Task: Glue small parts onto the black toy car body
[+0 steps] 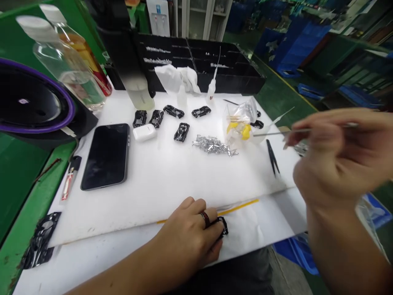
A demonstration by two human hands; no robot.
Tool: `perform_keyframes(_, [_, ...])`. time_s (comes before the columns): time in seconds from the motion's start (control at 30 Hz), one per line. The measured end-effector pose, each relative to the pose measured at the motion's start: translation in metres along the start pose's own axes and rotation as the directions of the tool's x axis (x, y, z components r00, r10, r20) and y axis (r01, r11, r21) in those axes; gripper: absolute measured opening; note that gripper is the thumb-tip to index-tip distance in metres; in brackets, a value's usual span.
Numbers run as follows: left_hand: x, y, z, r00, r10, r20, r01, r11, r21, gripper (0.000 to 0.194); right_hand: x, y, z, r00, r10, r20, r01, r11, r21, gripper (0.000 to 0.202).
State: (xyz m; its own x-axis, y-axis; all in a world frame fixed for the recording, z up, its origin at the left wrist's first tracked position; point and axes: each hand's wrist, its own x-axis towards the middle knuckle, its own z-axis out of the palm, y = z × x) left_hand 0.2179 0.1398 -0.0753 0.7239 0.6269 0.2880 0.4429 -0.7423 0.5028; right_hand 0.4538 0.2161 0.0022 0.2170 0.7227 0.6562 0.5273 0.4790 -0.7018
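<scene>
My left hand [195, 235] rests at the front edge of the white board, its fingers closed round a small black toy car body [225, 226]. Most of that car body is hidden under the fingers. Raised at the right, my right hand [340, 159] is blurred and pinches a thin metal rod [281, 132] that points left. The rod's tip is near a clear container [242, 119] with yellow pieces. Left of that container lies a pile of small silvery parts [213, 145]. Black tweezers [272, 157] lie below the rod.
Several glossy black car bodies [181, 132] stand about the white board [153, 180]. A phone [106, 157], a white earbud case [144, 132], a needle-tipped bottle [211, 88] and a crumpled tissue [178, 78] lie around. Drink bottles [69, 67] and a purple-rimmed fan [33, 102] flank the left.
</scene>
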Motion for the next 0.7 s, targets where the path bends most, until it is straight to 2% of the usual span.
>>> perform_keyframes(0.03, [0.000,0.000,0.000,1.000,0.001,0.003,-0.001,1.000,-0.002,0.004,-0.016,-0.003,-0.002,0.998,0.038,-0.057,-0.035,0.997,0.062,0.013])
perform_keyframes(0.1, [0.000,0.000,0.000,1.000,-0.001,0.005,0.001,1.000,-0.003,0.007,-0.049,-0.006,-0.005,0.990,0.139,0.021,-0.140,0.980,0.138,0.010])
perform_keyframes(0.17, [0.001,0.000,0.000,1.000,-0.008,0.005,0.008,1.000,-0.001,0.009,-0.078,-0.006,-0.008,0.938,0.295,0.180,-0.326,0.929,0.177,0.010])
perform_keyframes(0.2, [0.002,0.000,0.000,1.000,-0.009,0.004,0.009,1.000,-0.001,0.010,-0.090,-0.005,-0.010,0.904,0.364,0.223,-0.405,0.896,0.182,0.010])
perform_keyframes(0.3, [0.005,0.001,-0.001,1.000,-0.008,-0.017,0.007,1.000,-0.003,0.011,-0.111,-0.001,-0.012,0.842,0.478,0.252,-0.529,0.822,0.210,0.008])
perform_keyframes(0.47, [0.008,0.003,-0.003,0.998,-0.008,-0.061,0.006,1.000,-0.023,0.010,-0.118,0.002,-0.014,0.803,0.505,0.318,-0.582,0.780,0.230,0.007])
perform_keyframes(0.7, [0.008,0.001,-0.003,0.998,0.003,-0.055,-0.004,1.000,-0.012,0.011,-0.116,0.000,-0.015,0.790,0.454,0.413,-0.549,0.823,0.145,0.007])
